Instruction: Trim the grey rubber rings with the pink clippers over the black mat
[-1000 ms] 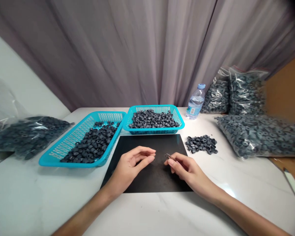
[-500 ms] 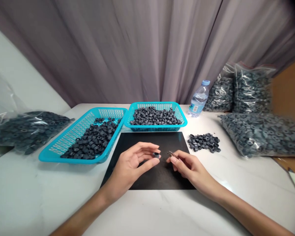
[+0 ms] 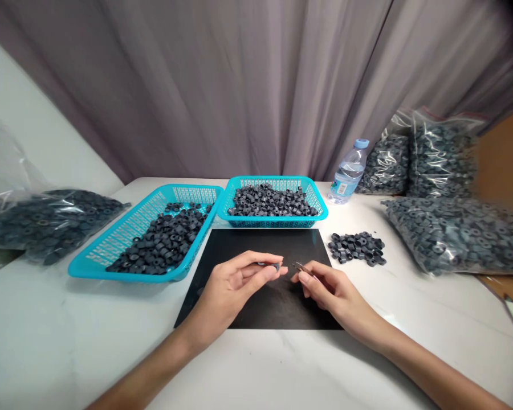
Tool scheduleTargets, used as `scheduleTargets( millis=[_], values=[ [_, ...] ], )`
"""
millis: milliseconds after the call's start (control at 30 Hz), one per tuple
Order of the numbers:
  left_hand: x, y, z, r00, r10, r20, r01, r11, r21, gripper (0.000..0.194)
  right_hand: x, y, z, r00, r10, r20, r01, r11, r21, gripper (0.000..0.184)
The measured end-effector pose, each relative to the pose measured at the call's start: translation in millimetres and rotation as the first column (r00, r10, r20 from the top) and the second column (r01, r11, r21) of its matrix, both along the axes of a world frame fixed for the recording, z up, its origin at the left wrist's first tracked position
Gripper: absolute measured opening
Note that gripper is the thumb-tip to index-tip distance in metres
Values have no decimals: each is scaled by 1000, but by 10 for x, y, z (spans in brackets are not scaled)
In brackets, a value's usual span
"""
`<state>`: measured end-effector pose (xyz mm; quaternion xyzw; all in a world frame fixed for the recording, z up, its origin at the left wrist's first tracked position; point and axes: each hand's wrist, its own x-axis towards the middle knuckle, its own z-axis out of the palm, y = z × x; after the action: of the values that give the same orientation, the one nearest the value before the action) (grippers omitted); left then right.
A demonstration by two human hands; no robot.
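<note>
Ring in hand: since half a second ago, the small dark-grey ring-shaped piece has tipped over in the left hand, whose fingers have closed further around it and drifted slightly rightward.
Ring's heading: its opening showed upward before; now the fingers cover most of it, and I can't tell which way the hole faces.
Left grip: thumb and fingertips pinch the ring above the matte black rectangular mat.
Right grip: the right hand is clamped on a thin metal tweezer-like tool, its long axis slanting up and leftward, tips towards the ring, a small gap between.
Baskets: two turquoise lattice-walled plastic baskets, one left, one behind the mat, both heaped with dark, stubby hollow pieces.
Loose heap: a scatter of dark-grey rings lies right of the mat.
Bags: shiny, crinkled clear plastic bags of similar pieces slump at left and right.
Mat edges: straight; bare mat lies beyond the hands, and smooth white marbled tabletop runs open along its near side.
</note>
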<state>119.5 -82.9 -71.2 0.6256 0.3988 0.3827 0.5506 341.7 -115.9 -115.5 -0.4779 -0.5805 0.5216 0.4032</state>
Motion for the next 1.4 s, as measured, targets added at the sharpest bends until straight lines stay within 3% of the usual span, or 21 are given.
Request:
scheduleTargets(
  millis=[267,333,400,467,567,633,667,767,833,933,1033,1167,1400],
  values=[
    [-8,15,-17,999,-28,17,28,1000,-10,29,-7,-11,12,1000,2,7,-2,1000,-5,44],
    [-4,9,-30,999,-19,-39,20,999,39,26,-10,-16,14,1000,1,10,-1,1000,-2,45],
    [-13,7,-29,988,27,-154,3,980,197,21,-13,-17,14,1000,0,13,0,1000,-2,45],
    [-66,34,3,944,158,-289,-8,888,459,18,-17,-14,18,1000,-1,18,1,1000,-4,45],
    [-273,173,121,803,486,-344,-42,623,781,20,-23,-5,35,999,-8,36,8,1000,-4,46],
    [-471,322,216,652,686,-322,-82,487,870,24,-28,1,54,999,-7,41,7,1000,2,46],
    [-566,398,257,580,737,-347,-30,445,895,25,-31,3,63,999,-7,43,6,1000,5,46],
    [-725,542,316,508,791,-342,68,359,931,27,-38,5,83,999,0,50,-1,1000,16,44],
    [-681,531,287,528,752,-393,123,391,912,26,-40,4,83,998,1,56,-3,1000,23,43],
    [-457,412,134,568,590,-574,308,494,813,25,-41,2,71,999,1,54,-3,1000,31,42],
    [-242,318,-78,503,533,-680,385,566,729,26,-43,-3,58,999,4,48,-5,999,34,42],
    [-177,326,-214,505,532,-680,335,605,722,24,-48,-15,57,998,13,59,-14,1000,25,42],
    [-208,310,-69,648,454,-611,252,629,735,17,-54,-19,63,999,17,46,-19,999,34,41]
  ],
)
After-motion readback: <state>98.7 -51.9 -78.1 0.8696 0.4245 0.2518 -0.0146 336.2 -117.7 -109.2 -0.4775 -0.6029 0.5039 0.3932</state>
